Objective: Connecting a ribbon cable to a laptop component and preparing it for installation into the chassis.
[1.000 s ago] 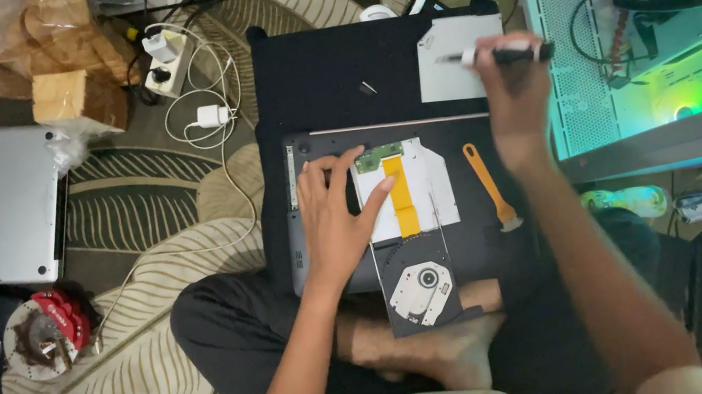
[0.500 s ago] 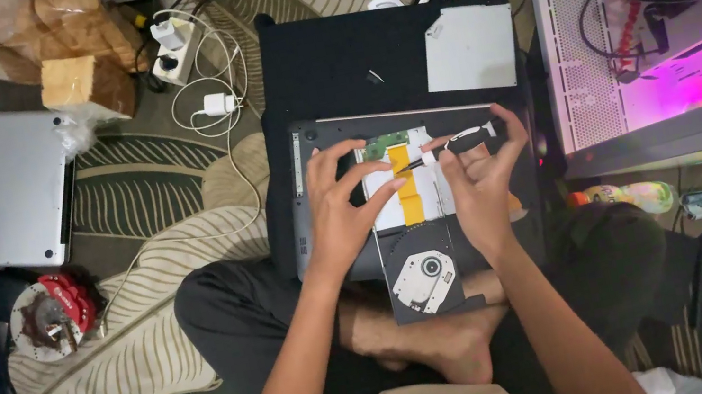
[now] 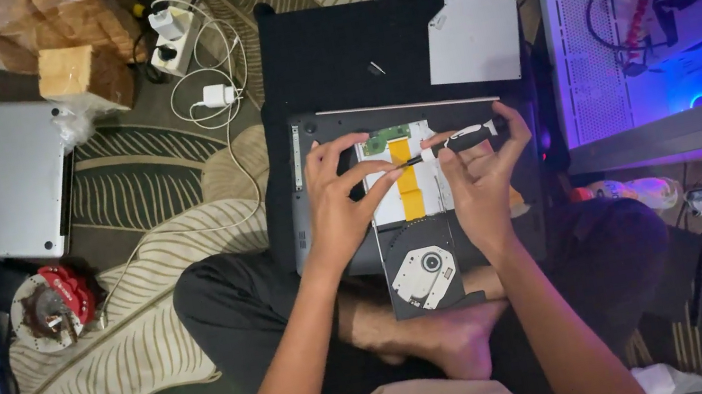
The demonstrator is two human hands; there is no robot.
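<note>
Screwdriver (image 3: 457, 143) gripped in right hand (image 3: 480, 174), tip at left hand (image 3: 342, 199) fingertips

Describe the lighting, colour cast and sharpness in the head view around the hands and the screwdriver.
Head view: dim room light overall; the lit computer case at right throws a blue-violet cast over that side. The left hand and right hand are fairly sharp, as is the screwdriver over the opened laptop. The black mat loses detail in shadow; the edges bend slightly.
</note>
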